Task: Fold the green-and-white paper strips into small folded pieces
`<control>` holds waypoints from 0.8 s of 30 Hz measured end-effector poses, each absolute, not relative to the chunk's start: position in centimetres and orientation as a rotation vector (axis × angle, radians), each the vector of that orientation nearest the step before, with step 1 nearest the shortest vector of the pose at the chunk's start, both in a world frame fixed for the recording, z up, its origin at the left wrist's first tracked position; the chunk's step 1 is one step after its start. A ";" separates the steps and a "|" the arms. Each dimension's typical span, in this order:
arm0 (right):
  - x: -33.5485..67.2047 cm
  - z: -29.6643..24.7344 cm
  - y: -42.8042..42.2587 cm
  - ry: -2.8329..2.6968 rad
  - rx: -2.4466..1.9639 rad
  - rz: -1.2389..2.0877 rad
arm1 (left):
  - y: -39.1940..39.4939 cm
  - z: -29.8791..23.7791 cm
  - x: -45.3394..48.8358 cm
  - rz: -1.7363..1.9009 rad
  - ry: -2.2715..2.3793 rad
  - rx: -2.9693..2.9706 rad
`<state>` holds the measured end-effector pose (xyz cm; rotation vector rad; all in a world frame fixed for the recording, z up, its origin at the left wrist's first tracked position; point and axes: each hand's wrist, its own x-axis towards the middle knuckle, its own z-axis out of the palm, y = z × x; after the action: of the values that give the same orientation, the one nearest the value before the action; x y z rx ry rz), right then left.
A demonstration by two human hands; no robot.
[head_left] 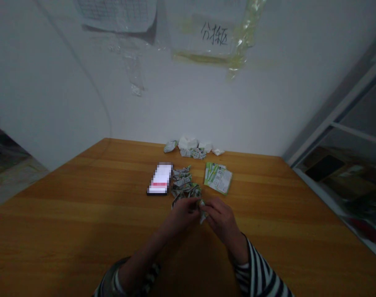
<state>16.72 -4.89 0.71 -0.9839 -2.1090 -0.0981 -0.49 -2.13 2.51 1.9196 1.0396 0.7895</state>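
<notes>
My left hand [187, 210] and my right hand [219, 213] meet above the wooden table, fingers closed in a pinch. Between them is a small crumpled piece of printed paper [203, 217], white with some green, its lower end hanging below the fingers. Just beyond my left hand lies a row of folded, crumpled printed papers [182, 181], partly covered by that hand. Past my right hand, flat green-and-white printed packets or leaflets [219, 179] lie overlapping; I cannot tell which they are.
A phone [160, 179] with its screen lit lies left of the crumpled papers. Against the wall, white tissue [188, 143] and crumpled wrappers [192, 153] form a line on the wooden table [83, 198]. A framed shelf [355, 134] stands off to the right.
</notes>
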 end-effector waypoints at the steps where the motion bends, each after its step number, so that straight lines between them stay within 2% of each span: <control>1: 16.7 0.7 -4.9 -2.121 -0.988 -0.105 | -2.2 2.6 -0.4 0.789 1.049 1.954; 13: 15.6 1.1 -5.2 -2.151 -1.193 -0.106 | -2.2 2.0 -0.4 0.889 1.196 1.924; 19: 16.0 0.7 -5.1 -1.982 -1.152 0.191 | -1.6 2.8 -0.4 0.893 0.962 1.644; 24: 16.1 1.3 -5.3 -1.890 -1.054 0.404 | -0.8 3.0 -1.1 0.903 0.942 1.360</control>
<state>16.06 -5.28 1.30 -1.0542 -1.8901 0.4038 -1.05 -0.83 3.04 1.3597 0.9416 0.9028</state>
